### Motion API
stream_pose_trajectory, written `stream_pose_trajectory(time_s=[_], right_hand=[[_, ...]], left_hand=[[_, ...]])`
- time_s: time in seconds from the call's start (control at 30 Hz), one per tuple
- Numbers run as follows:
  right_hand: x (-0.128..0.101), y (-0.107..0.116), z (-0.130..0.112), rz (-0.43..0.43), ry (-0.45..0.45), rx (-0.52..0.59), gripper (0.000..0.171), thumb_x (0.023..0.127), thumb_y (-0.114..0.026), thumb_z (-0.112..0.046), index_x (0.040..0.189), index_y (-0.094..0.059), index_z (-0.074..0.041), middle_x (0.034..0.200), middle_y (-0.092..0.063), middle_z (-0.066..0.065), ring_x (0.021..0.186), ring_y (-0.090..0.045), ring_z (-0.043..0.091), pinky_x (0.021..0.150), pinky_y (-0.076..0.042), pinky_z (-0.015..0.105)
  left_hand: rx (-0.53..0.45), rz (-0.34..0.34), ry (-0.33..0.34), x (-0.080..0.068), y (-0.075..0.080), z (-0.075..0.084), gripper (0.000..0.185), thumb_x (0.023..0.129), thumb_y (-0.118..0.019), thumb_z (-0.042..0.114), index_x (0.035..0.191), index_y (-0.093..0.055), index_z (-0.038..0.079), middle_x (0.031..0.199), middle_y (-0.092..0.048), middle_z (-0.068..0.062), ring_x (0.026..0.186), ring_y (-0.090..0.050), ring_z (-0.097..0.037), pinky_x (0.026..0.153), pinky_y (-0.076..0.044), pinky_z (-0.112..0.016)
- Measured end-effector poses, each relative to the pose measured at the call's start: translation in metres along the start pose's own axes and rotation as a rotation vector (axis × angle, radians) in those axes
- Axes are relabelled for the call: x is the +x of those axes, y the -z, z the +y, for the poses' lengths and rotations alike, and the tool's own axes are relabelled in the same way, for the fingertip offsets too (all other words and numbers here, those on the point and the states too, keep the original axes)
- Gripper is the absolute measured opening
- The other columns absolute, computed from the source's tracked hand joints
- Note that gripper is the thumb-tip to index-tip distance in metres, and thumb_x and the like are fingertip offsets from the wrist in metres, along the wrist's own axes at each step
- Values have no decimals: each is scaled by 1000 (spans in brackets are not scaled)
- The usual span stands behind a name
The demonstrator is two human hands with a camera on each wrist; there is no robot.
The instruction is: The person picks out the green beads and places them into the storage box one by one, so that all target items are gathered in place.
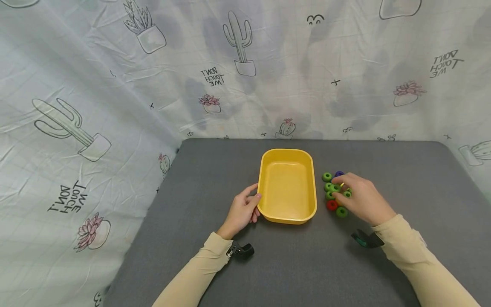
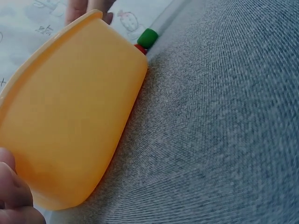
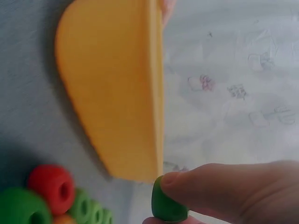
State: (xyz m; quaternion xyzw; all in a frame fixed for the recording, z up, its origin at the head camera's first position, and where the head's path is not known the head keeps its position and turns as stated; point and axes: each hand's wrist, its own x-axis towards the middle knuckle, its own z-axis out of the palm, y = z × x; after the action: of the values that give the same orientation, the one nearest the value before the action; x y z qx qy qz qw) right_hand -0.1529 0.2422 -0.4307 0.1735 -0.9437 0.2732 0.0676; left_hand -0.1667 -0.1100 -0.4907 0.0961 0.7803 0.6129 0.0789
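Observation:
A yellow plastic tray (image 1: 288,187) with a raised rim rests on the table, and it holds nothing. My left hand (image 1: 241,211) grips its left edge, thumb on the rim and fingers against the outer wall. To the tray's right my right hand (image 1: 362,197) pinches a green bead (image 3: 169,205) between thumb and fingertip, above a cluster of beads. In that cluster lie a red bead (image 1: 331,205), several green beads (image 1: 342,212) and a dark blue bead (image 1: 339,174); the hand hides part of it. An orange bead (image 3: 64,219) shows only partly.
The dark grey table (image 1: 226,166) ends at a white cloth (image 1: 268,85) printed with cacti, hanging behind and at the left. Black wrist straps sit on both arms, the left one (image 1: 242,251) and the right one (image 1: 367,238).

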Motion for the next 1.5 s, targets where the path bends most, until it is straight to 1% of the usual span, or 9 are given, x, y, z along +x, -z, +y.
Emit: stream_pose_trajectory(time_s=[0.1, 0.2, 0.27, 0.57, 0.87, 1.07, 1.2, 1.4, 1.5], right_hand=[[9, -1, -6, 14, 20, 3, 30, 90, -80, -9, 119, -72, -4, 107, -70, 8, 89, -66, 24, 68, -54, 36], [19, -2, -13, 1, 30, 10, 29, 92, -79, -11, 119, -72, -5, 109, -70, 8, 90, -65, 24, 70, -55, 38], [26, -2, -18, -3, 35, 7, 29, 92, -80, -11, 119, -72, -5, 107, -70, 8, 88, -65, 25, 70, -55, 38], [61, -5, -41, -66, 55, 54, 27, 93, -79, -9, 119, -72, -3, 110, -69, 10, 90, -64, 26, 75, -56, 40], [92, -21, -53, -130, 78, 87, 28, 93, -78, -8, 118, -72, -1, 114, -71, 15, 88, -66, 25, 76, -60, 40], [115, -39, -56, -171, 89, 113, 24, 94, -78, -9, 116, -73, -2, 111, -74, 14, 87, -69, 23, 82, -61, 42], [130, -55, -54, -188, 77, 126, 26, 92, -79, -9, 116, -74, -1, 109, -75, 13, 88, -70, 23, 85, -60, 42], [144, -76, -52, -247, -16, 134, 29, 93, -79, -9, 119, -73, 0, 114, -74, 16, 97, -69, 28, 93, -58, 44], [150, -85, -53, -284, -44, 116, 28, 94, -77, -10, 120, -72, 0, 115, -73, 16, 101, -68, 29, 96, -56, 45]], left_hand=[[5, -6, -1, 0, 1, 0, 50, 109, -58, 24, 153, -48, 2, 67, -61, -3, 48, -55, -13, 44, -45, -24], [15, -7, -1, 0, 0, 1, 50, 109, -57, 26, 152, -48, 2, 67, -61, -3, 48, -55, -13, 45, -46, -23], [17, -6, -3, 1, 0, 1, 50, 109, -57, 26, 152, -48, 2, 67, -61, -3, 48, -55, -13, 45, -46, -23], [17, -3, 6, 1, 1, 1, 50, 109, -57, 27, 152, -49, 3, 67, -61, -3, 49, -55, -14, 45, -46, -23], [26, 2, 5, 1, 0, 1, 50, 110, -56, 27, 152, -49, 3, 67, -62, -4, 48, -55, -14, 45, -46, -23], [10, 0, 2, 0, -1, 0, 48, 110, -56, 26, 152, -49, 3, 66, -61, -4, 47, -55, -13, 44, -45, -23], [3, 2, -7, 0, -3, -1, 48, 110, -56, 26, 152, -49, 2, 66, -61, -4, 46, -54, -14, 44, -45, -23], [-5, -3, -8, 0, -4, -2, 48, 110, -56, 26, 151, -50, 3, 65, -61, -4, 46, -54, -14, 44, -46, -24], [-8, -4, -4, 0, -4, -2, 47, 110, -56, 26, 151, -51, 3, 66, -61, -5, 46, -55, -15, 44, -46, -23]])
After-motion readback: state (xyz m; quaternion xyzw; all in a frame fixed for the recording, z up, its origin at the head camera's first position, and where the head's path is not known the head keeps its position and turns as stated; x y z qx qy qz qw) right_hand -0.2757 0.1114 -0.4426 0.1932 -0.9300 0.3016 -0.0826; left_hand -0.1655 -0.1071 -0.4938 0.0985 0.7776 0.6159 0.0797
